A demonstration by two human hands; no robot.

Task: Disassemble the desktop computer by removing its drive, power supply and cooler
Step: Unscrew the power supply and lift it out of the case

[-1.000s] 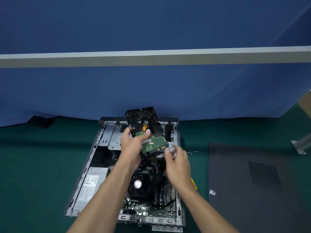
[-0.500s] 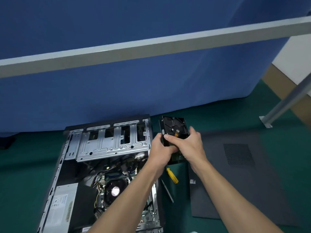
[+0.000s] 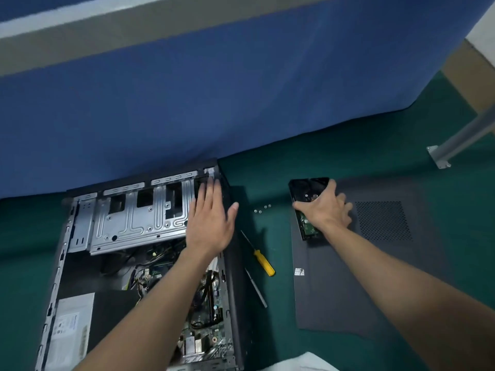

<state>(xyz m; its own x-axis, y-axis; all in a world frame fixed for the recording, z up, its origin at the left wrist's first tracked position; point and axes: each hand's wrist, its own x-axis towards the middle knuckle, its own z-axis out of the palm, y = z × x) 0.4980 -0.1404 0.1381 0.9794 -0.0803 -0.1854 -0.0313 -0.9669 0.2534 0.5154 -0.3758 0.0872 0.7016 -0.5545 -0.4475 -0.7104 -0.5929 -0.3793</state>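
right hand [image 3: 325, 212] grabbing the black hard drive with green board [image 3: 305, 190] on the dark grey side panel [image 3: 375, 290] | left hand [image 3: 211, 223] flat, fingers straight, over the open grey metal computer case [image 3: 235, 277]

The right hand [image 3: 325, 210] covers the middle of the drive [image 3: 308, 187], leaving only its dark far end and green near corner showing, while the left hand [image 3: 211, 220] and forearm hide part of the drive cage [image 3: 128, 223] and motherboard [image 3: 211, 290]. The bottom edge cuts off the computer case [image 3: 235, 290]. The print on the power supply [image 3: 71, 328] label is unreadable, and the small bright bits [image 3: 261, 209] between case and drive are too tiny to identify.
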